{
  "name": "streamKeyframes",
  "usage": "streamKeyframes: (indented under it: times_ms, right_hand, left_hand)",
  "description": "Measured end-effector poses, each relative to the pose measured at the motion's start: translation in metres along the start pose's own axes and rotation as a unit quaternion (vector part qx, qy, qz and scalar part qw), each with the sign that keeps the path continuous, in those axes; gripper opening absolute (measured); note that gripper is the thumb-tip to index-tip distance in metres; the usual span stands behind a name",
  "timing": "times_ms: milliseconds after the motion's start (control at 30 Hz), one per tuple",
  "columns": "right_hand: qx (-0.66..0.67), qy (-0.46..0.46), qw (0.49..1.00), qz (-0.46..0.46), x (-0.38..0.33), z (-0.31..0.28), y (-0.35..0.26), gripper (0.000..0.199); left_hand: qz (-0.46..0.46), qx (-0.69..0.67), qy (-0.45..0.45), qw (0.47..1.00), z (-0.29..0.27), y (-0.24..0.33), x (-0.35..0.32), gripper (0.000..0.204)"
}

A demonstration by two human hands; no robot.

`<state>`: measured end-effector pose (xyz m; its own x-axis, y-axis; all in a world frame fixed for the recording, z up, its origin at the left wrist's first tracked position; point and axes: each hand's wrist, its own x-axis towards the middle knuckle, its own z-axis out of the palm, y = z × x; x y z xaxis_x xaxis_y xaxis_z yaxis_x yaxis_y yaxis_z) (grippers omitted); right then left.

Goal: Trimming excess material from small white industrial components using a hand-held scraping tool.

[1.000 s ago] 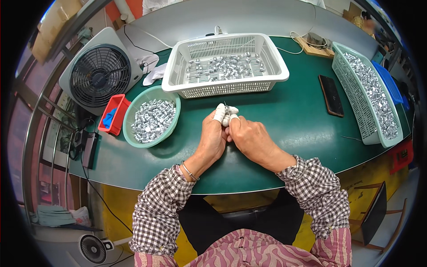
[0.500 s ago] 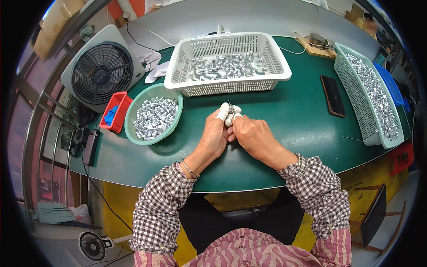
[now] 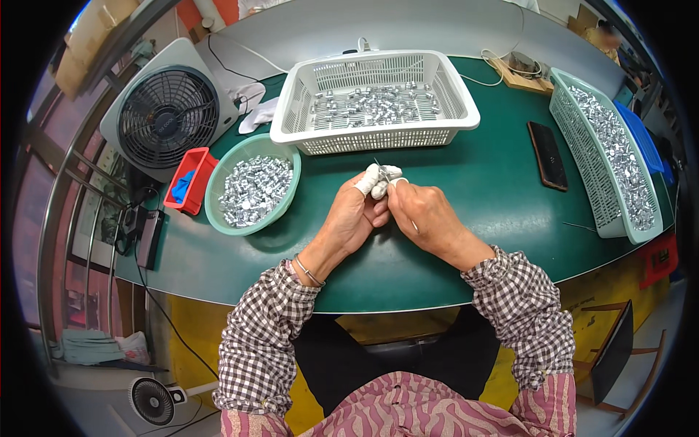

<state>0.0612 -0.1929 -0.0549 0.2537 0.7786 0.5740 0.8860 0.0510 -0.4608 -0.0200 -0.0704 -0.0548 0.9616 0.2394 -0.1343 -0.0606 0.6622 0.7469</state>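
Observation:
Above the table's middle, both my hands come together with white covers on several fingertips. My left hand [image 3: 348, 220] is closed in a pinch around something small, probably one of the metal pieces; the fingertips hide most of it. My right hand [image 3: 431, 222] grips a thin metal pick [image 3: 378, 165]. Its slender tip shows between the fingertips, and an end of it shows below the right fingers. Left of my hands stands a round green basin [image 3: 213, 211] full of small silvery metal pieces [image 3: 255, 191]. Beyond them, a white plastic basket [image 3: 375, 138] holds similar pieces spread over its bottom.
A long green basket [image 3: 582, 171] of metal pieces stands at the right, near a phone [image 3: 546, 156] and a thin rod [image 3: 579, 226]. A red bin [image 3: 191, 182] with something blue and a box fan [image 3: 169, 109] stand left. Cables and a wooden board [image 3: 520, 76] lie at the back.
My right hand has turned and shifted slightly right, so the pick's lower end now shows beneath its fingers. The left hand keeps its pinch in nearly the same place.

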Motion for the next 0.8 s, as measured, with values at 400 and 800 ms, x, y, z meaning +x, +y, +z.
streamKeyframes:
  times_ms: [400, 800]
  right_hand:
    - [0.059, 0.053, 0.996, 0.029, 0.004, 0.002, 0.000, 0.018]
    - [0.068, 0.034, 0.997, 0.033, 0.005, -0.001, 0.003, 0.018]
  left_hand:
    - [0.036, -0.013, 0.012, 0.999, -0.006, 0.002, 0.001, 0.035]
    - [0.000, 0.002, -0.012, 1.000, -0.010, -0.001, 0.003, 0.033]
